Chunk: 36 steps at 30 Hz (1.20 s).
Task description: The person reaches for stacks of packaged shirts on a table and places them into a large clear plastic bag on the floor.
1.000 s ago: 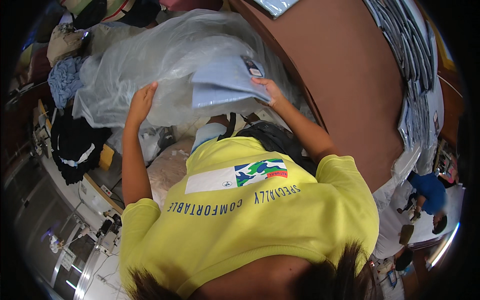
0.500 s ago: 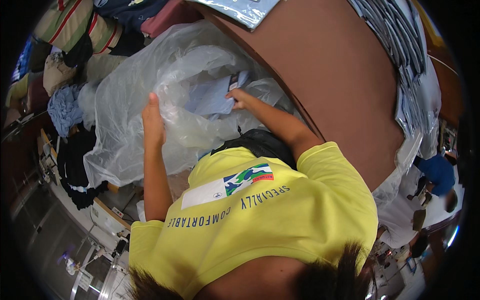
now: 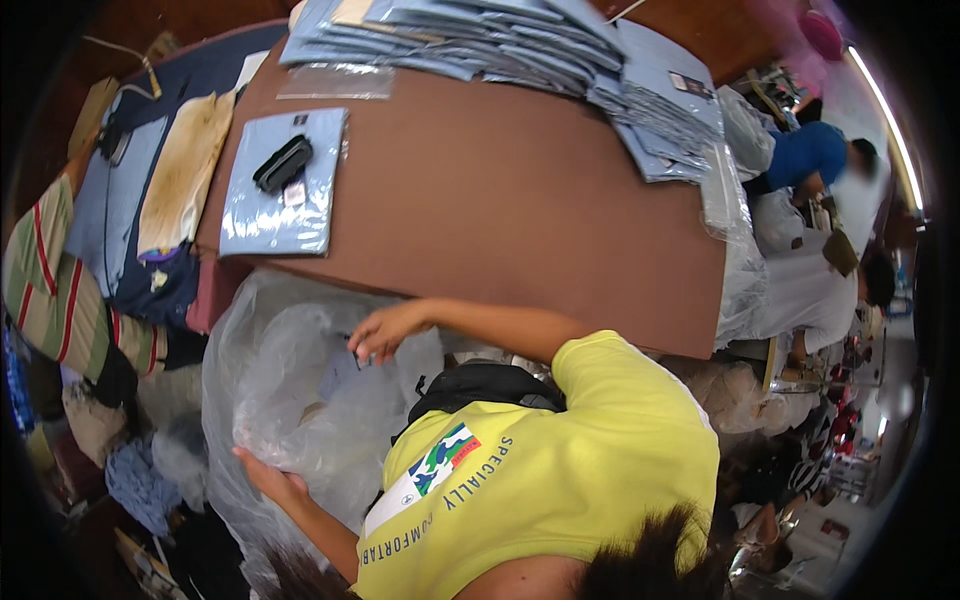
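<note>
A large clear plastic bag [image 3: 240, 380] gapes in front of me, below the table edge. My left hand [image 3: 272, 478] lies against its near side with the fingers stretched out, touching the plastic. Over the mouth of the bag my right hand [image 3: 388, 328] reaches down, its fingers bent. They close on the edge of a light blue folded shirt [image 3: 343, 376], most of which is hidden in the cloudy plastic. On the table beyond, a packed light blue shirt [image 3: 270, 215] carries a small black case-like object [image 3: 284, 164].
Stacks of packed blue shirts [image 3: 460, 40] line the far side of the brown table [image 3: 520, 210], with another pile [image 3: 660, 110] at the right corner. Garments [image 3: 185, 165] lie at the left. Crumpled clothes [image 3: 145, 485] are below. A person in blue [image 3: 810, 150] works at the right.
My view has turned, bringing more of the table into sight. The blue shirt has sunk deeper into the bag under my right hand. My left hand has come lower along the bag.
</note>
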Available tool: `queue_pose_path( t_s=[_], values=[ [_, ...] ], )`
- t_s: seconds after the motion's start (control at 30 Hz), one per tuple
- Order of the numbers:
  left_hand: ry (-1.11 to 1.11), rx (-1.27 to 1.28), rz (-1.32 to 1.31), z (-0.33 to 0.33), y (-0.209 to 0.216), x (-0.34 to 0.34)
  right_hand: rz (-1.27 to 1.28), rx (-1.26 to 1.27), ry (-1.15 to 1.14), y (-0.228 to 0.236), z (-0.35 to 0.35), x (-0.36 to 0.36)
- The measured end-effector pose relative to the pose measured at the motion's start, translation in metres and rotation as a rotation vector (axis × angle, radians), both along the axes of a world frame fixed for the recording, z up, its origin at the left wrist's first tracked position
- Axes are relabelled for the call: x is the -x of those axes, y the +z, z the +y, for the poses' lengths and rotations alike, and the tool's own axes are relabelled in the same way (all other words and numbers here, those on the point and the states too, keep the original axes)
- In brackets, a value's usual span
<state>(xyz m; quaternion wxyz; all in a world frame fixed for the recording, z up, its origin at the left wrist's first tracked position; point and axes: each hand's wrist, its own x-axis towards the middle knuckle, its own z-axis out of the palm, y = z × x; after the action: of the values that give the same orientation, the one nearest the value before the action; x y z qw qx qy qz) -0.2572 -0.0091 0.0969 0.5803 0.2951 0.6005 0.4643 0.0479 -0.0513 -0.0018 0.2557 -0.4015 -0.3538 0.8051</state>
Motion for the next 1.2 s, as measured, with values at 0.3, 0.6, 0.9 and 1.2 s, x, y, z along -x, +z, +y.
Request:
queue_pose_path(
  t_s=[0.3, 0.6, 0.9, 1.2],
  values=[
    [-0.203, 0.004, 0.324, -0.034, -0.082, -0.020, -0.278, -0.433, -2.056, 0.142, -0.009, -0.374],
    [-0.125, 0.025, 0.334, -0.036, -0.086, -0.017, -0.171, -0.231, -2.432, 0.157, -0.004, -0.469],
    [-0.154, 0.071, 0.341, -0.030, -0.073, -0.047, -1.362, -0.380, -1.726, 0.165, -0.006, -0.492],
    [-0.166, 0.046, 0.248, -0.034, -0.082, -0.045, -1.420, 0.252, -1.611, 0.156, 0.015, -0.550]
  ],
)
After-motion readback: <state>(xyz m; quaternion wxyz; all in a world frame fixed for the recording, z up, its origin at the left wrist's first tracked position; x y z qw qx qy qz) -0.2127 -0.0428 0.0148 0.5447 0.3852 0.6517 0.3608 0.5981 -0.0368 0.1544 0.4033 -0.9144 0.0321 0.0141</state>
